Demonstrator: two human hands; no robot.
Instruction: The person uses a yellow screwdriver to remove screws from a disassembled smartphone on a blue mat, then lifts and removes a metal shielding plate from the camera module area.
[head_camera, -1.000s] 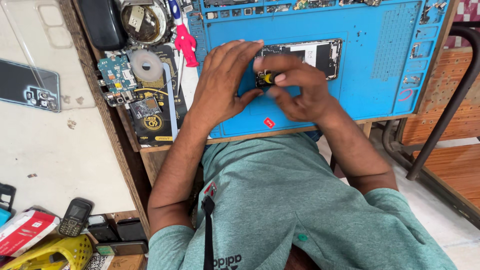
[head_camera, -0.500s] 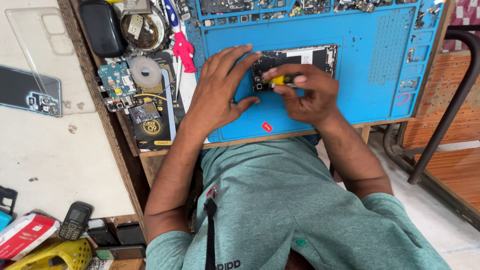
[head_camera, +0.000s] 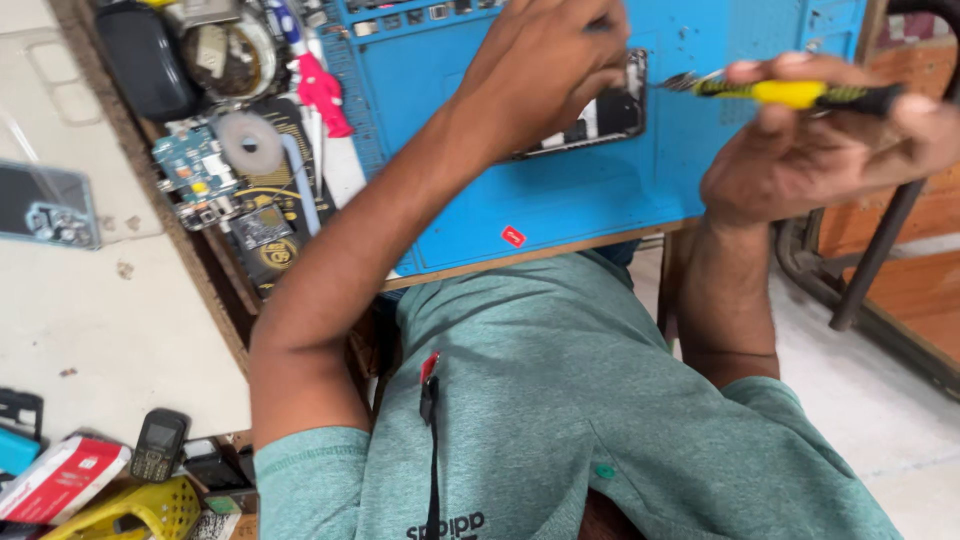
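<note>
A: What lies around the hands?

B: A blue work mat (head_camera: 600, 215) covers the bench. Off beyond the left hand's (head_camera: 545, 70) wrist side sit a small blue circuit board (head_camera: 195, 175), a roll of white tape (head_camera: 248, 143), a pink-handled tool (head_camera: 322, 88) and a round tin of parts (head_camera: 232, 55). Further out, a keypad phone (head_camera: 158, 445) and a yellow basket (head_camera: 130, 510) lie well apart from both hands.

A: Anything blocking the view?

B: The left hand and forearm cover most of the opened phone (head_camera: 600, 118); only its lower right corner shows under the fingers.

A: And the fingers?

B: The left fingers are curled down on the phone, pressing on it; whether they clasp it, I cannot tell. The right hand (head_camera: 810, 150) has its fingers closed round a yellow-and-black screwdriver (head_camera: 790, 93), held level, its tip pointing toward the left fingertips and just beside the phone's edge.

A: Different from half a second back?

B: Yes. Then both hands met over the phone, the screwdriver down on it. Now the right hand has lifted away to the side, off the mat's edge, and the view has moved closer.
</note>
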